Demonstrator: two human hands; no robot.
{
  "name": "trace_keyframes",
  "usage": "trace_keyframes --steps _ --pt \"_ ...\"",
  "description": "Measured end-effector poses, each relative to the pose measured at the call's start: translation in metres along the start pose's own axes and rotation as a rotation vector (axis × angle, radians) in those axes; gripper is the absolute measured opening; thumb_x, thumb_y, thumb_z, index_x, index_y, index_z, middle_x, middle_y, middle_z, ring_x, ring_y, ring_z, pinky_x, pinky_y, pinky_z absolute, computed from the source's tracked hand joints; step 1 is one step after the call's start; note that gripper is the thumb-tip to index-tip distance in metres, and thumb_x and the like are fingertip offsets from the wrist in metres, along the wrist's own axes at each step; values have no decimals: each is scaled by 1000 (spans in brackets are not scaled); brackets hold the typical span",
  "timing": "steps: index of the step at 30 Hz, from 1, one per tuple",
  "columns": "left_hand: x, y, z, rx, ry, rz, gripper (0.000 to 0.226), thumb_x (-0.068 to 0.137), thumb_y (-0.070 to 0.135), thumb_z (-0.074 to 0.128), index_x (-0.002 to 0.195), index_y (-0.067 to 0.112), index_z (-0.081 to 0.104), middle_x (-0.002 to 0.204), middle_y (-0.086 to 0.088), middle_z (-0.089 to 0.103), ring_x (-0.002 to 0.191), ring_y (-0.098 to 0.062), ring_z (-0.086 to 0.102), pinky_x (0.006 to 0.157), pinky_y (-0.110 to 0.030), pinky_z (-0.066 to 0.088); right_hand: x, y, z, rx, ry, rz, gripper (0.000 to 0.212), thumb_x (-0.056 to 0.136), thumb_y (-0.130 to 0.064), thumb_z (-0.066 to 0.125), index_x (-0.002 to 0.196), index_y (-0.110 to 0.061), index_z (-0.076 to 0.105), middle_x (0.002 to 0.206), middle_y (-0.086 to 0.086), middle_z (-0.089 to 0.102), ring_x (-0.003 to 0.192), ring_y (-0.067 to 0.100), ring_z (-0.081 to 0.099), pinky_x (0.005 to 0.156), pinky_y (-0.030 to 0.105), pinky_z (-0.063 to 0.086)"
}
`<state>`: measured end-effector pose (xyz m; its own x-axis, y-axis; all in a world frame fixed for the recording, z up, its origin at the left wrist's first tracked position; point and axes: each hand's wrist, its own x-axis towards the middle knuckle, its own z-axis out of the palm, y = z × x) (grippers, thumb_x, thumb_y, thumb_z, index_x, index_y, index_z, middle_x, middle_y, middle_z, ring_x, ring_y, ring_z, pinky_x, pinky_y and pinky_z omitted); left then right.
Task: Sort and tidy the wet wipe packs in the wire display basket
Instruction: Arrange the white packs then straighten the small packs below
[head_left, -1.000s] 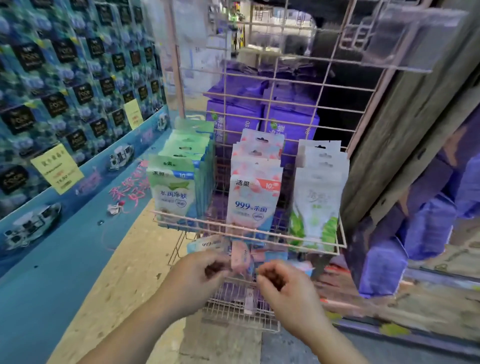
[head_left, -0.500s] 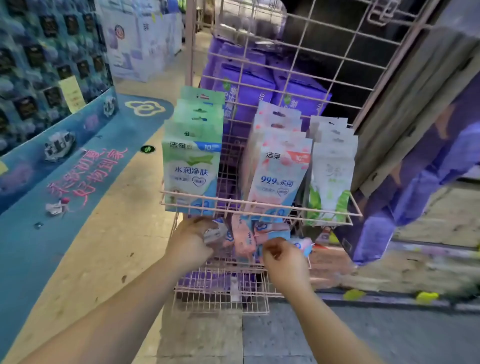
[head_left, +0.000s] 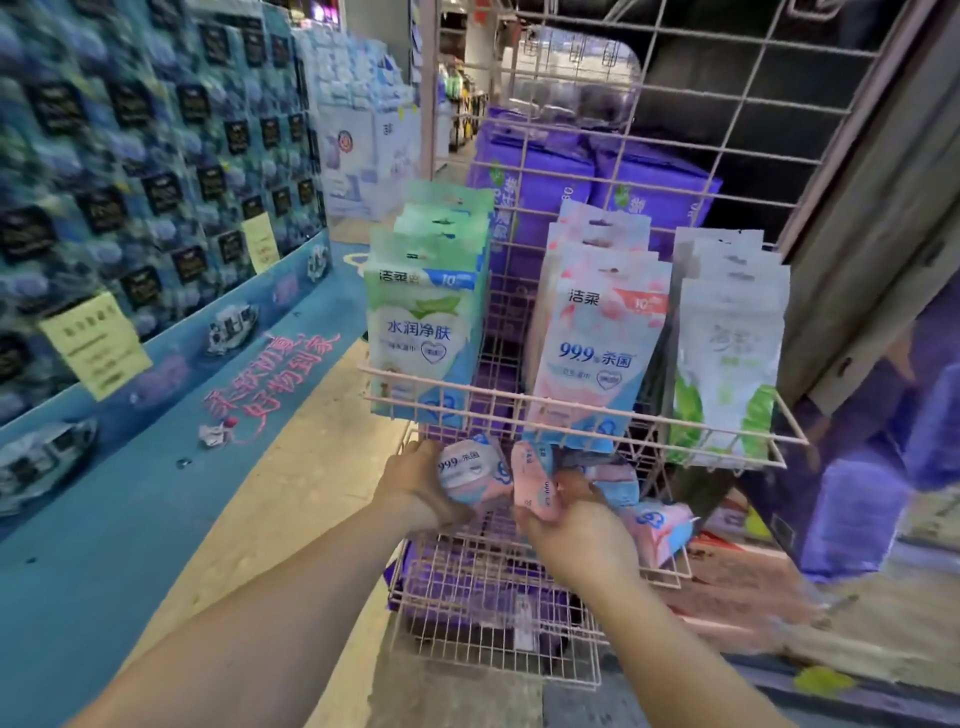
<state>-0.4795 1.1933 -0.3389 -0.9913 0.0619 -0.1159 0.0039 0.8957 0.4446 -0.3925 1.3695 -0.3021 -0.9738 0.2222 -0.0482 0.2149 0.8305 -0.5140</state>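
Note:
A pink wire display basket (head_left: 571, 415) hangs on a wire grid and holds three upright rows of wet wipe packs: green-blue packs (head_left: 423, 332) at the left, pink packs (head_left: 597, 338) in the middle, white-green packs (head_left: 727, 358) at the right. Below it, a lower wire basket (head_left: 493, 613) holds small loose pink packs. My left hand (head_left: 415, 488) grips one small pink pack (head_left: 470, 470). My right hand (head_left: 576, 525) grips another small pink pack (head_left: 535, 480), held upright. More small packs (head_left: 657, 525) lie to the right of my right hand.
Purple packages (head_left: 540, 171) sit behind the wire grid. A blue display wall (head_left: 130, 182) with yellow price tags (head_left: 96, 345) runs along the left. A wooden post (head_left: 872, 208) and purple goods (head_left: 883, 467) stand at the right. Tan floor (head_left: 291, 478) lies between.
The view has drawn closer to the baskets. Both hands have lifted small pink packs up in the lower basket, and my left hand's pack now shows its label.

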Motion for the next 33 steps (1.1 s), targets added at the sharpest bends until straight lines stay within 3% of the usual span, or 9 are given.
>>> trace_keyframes --steps 4,9,12,15,20,24,27,30,33 --pt "5 0 -4 -93 16 111 91 55 43 84 134 23 44 125 -3 45 115 -21 48 98 -24 39 16 -13 8 -99 -82 96 78 75 -55 64 139 -30 27 130 6 50 116 28 57 89 37 47" --pt "14 -6 4 -78 52 159 89 62 35 83 139 32 39 131 -9 36 114 -30 52 98 -30 43 33 -1 2 -40 -48 94 51 82 -43 55 131 -36 41 122 3 62 109 30 60 85 33 48" --pt "20 -8 10 -11 31 181 88 69 35 79 144 35 31 139 -9 34 112 -33 56 94 -36 48 28 10 2 -18 -12 62 50 80 -34 59 129 -33 49 122 4 64 108 29 61 86 30 48" --pt "25 -9 13 24 47 208 88 74 31 76 147 25 27 144 -6 37 118 -29 55 95 -39 48 25 16 2 -5 4 22 56 79 -26 65 133 -29 49 126 3 61 113 25 58 90 29 46" --pt "23 -6 17 28 79 137 79 75 35 75 142 18 36 137 -9 41 114 -29 56 97 -37 46 26 17 5 -34 -3 20 61 77 -36 65 134 -36 42 127 0 58 109 24 59 87 30 50" --pt "19 -3 17 -17 63 57 64 73 38 76 127 17 47 127 -10 45 111 -29 56 96 -36 46 22 9 12 -115 -39 45 78 77 -44 67 143 -36 27 140 3 42 115 26 56 88 31 46" --pt "17 -3 15 -23 22 27 63 74 36 74 126 17 44 128 -10 45 115 -27 52 97 -34 44 16 12 12 -67 71 21 62 82 -35 64 139 -35 40 135 2 48 112 21 58 90 27 45" --pt "17 -5 14 -71 -88 -20 72 73 37 74 132 19 38 129 -6 43 120 -25 50 99 -34 44 12 22 13 125 181 22 54 76 -24 71 126 -32 56 114 -1 53 109 26 59 91 32 45" --pt "17 -9 14 31 -160 69 75 71 45 75 133 19 42 125 -6 51 108 -25 60 89 -34 52 10 21 11 267 270 58 54 69 -14 77 119 -27 61 103 -1 49 105 29 57 89 34 44"
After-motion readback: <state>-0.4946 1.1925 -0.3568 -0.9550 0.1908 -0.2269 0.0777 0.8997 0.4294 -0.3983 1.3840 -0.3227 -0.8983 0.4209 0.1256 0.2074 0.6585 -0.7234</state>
